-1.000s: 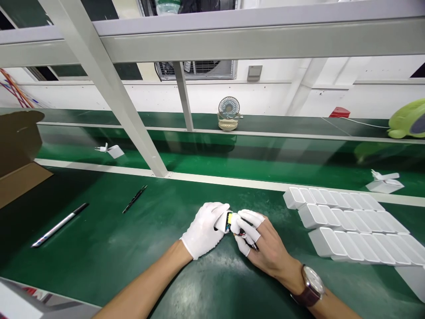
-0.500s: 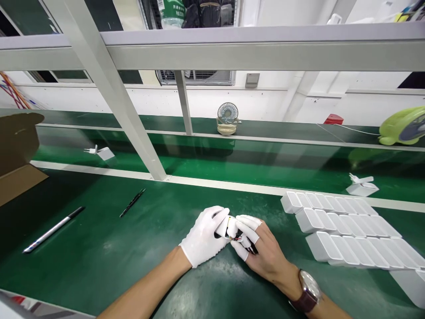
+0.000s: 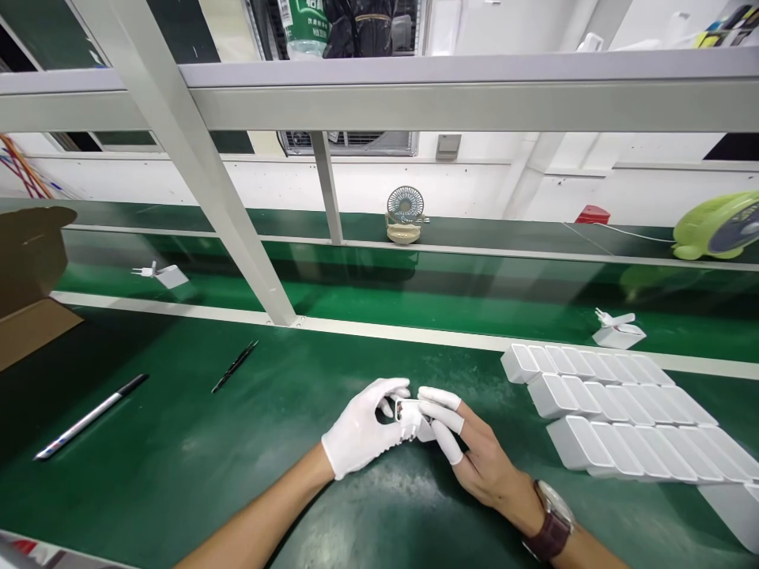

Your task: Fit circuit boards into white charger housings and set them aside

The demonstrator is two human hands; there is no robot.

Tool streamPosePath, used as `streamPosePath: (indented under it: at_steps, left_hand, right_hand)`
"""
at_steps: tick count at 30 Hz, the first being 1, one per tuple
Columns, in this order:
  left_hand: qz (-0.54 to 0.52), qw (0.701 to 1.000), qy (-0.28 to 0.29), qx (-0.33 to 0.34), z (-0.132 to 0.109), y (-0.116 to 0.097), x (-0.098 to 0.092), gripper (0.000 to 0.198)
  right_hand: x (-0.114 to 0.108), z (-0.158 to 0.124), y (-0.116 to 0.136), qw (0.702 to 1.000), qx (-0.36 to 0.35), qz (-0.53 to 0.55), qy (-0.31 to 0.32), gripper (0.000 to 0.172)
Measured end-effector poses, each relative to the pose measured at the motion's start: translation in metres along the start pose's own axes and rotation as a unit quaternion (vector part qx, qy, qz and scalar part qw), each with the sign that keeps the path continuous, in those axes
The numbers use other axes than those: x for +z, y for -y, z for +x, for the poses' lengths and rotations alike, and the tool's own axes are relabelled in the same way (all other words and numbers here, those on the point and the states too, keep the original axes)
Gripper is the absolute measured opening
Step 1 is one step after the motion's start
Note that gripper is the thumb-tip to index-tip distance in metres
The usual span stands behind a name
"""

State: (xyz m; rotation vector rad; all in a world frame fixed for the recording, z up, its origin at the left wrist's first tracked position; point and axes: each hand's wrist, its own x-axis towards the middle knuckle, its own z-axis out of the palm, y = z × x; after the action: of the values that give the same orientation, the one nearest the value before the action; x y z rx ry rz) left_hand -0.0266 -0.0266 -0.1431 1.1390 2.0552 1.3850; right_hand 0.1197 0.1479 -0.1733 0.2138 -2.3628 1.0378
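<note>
My left hand point(image 3: 364, 427), in a white glove, grips a small white plastic device point(image 3: 410, 415) between thumb and fingers, above the green table. Part of its inside shows at its left end, but the detail is too small to make out. My right hand point(image 3: 468, 442) wears white finger cots and a wristwatch point(image 3: 554, 518). Its fingertips pinch the right side of the same device, partly covering it.
Rows of white plastic cases point(image 3: 640, 446) stand at the right. A marker point(image 3: 92, 416), black tweezers point(image 3: 236, 366) and a cardboard box point(image 3: 35, 288) lie leftward. White units with plugs point(image 3: 618, 329) sit on the green belt point(image 3: 379, 292). A slanted post point(image 3: 219, 190) rises left of centre.
The device has been turned in my hands; the wires and black parts seen before no longer show. My right fingers have straightened somewhat. The white units on the belt have shifted left.
</note>
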Motion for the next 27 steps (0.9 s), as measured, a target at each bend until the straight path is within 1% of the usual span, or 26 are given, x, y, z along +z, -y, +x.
streamPosePath:
  at_steps: [2, 3, 5, 7, 8, 9, 11, 13, 14, 15, 16, 18, 20, 21, 22, 23, 25, 27]
  left_hand:
    - [0.004, 0.999, -0.021, 0.043, 0.0, 0.0, -0.001, 0.057]
    - [0.01, 0.997, -0.025, 0.069, -0.001, -0.001, -0.002, 0.057]
    - [0.026, 0.991, -0.036, 0.127, -0.002, -0.003, -0.004, 0.051]
    - [0.056, 0.979, -0.049, 0.191, -0.002, -0.007, -0.005, 0.046]
    - [0.078, 0.971, -0.045, 0.224, -0.002, -0.01, -0.005, 0.044]
    - [0.101, 0.962, -0.028, 0.253, -0.001, -0.014, -0.006, 0.041]
    - [0.137, 0.943, 0.025, 0.302, 0.002, -0.023, -0.006, 0.036]
    - [0.148, 0.929, 0.069, 0.332, 0.004, -0.029, -0.007, 0.034]
    - [0.144, 0.928, 0.084, 0.333, 0.004, -0.03, -0.007, 0.031]
    - [0.137, 0.932, 0.081, 0.326, 0.003, -0.029, -0.008, 0.028]
    - [0.127, 0.939, 0.061, 0.314, 0.001, -0.028, -0.009, 0.024]
    - [0.108, 0.955, -0.012, 0.275, -0.004, -0.022, -0.01, 0.018]
    - [0.099, 0.96, -0.092, 0.244, -0.009, -0.016, -0.012, 0.016]
    - [0.101, 0.959, -0.107, 0.241, -0.011, -0.014, -0.012, 0.019]
    - [0.108, 0.958, -0.099, 0.247, -0.011, -0.014, -0.012, 0.025]
    - [0.118, 0.955, -0.076, 0.263, -0.011, -0.016, -0.012, 0.03]
    - [0.14, 0.945, -0.005, 0.296, -0.008, -0.022, -0.012, 0.036]
    - [0.149, 0.94, 0.059, 0.3, -0.005, -0.029, -0.011, 0.036]
  right_hand:
    - [-0.003, -0.001, -0.002, 1.0, 0.005, 0.016, 0.023, 0.05]
    - [-0.004, -0.002, -0.002, 0.999, 0.005, 0.023, 0.029, 0.051]
    - [-0.005, -0.002, -0.003, 0.999, 0.006, 0.03, 0.037, 0.05]
    - [-0.004, -0.002, -0.004, 0.999, 0.007, 0.028, 0.04, 0.05]
    - [-0.003, -0.001, -0.004, 0.999, 0.008, 0.025, 0.041, 0.05]
    - [-0.002, -0.001, -0.004, 0.999, 0.009, 0.021, 0.041, 0.05]
    - [0.0, 0.001, -0.004, 0.999, 0.009, 0.012, 0.038, 0.051]
    - [0.0, 0.002, -0.005, 0.999, 0.012, 0.011, 0.032, 0.05]
    - [0.001, 0.002, -0.005, 0.999, 0.013, 0.014, 0.029, 0.05]
    - [0.0, 0.003, -0.006, 0.999, 0.014, 0.018, 0.027, 0.05]
    - [0.0, 0.003, -0.006, 0.999, 0.015, 0.023, 0.025, 0.049]
    - [0.0, 0.003, -0.007, 0.999, 0.014, 0.025, 0.024, 0.048]
    - [0.002, 0.002, -0.008, 1.0, 0.006, 0.015, 0.021, 0.048]
    - [0.003, 0.002, -0.008, 1.0, -0.001, 0.008, 0.017, 0.048]
    - [0.004, 0.002, -0.008, 1.0, -0.01, 0.001, 0.012, 0.048]
    - [0.005, 0.002, -0.008, 1.0, -0.018, -0.006, 0.006, 0.05]
    - [0.007, 0.003, -0.007, 0.999, -0.031, -0.02, 0.0, 0.053]
    - [0.008, 0.004, -0.006, 0.999, -0.036, -0.034, -0.007, 0.055]
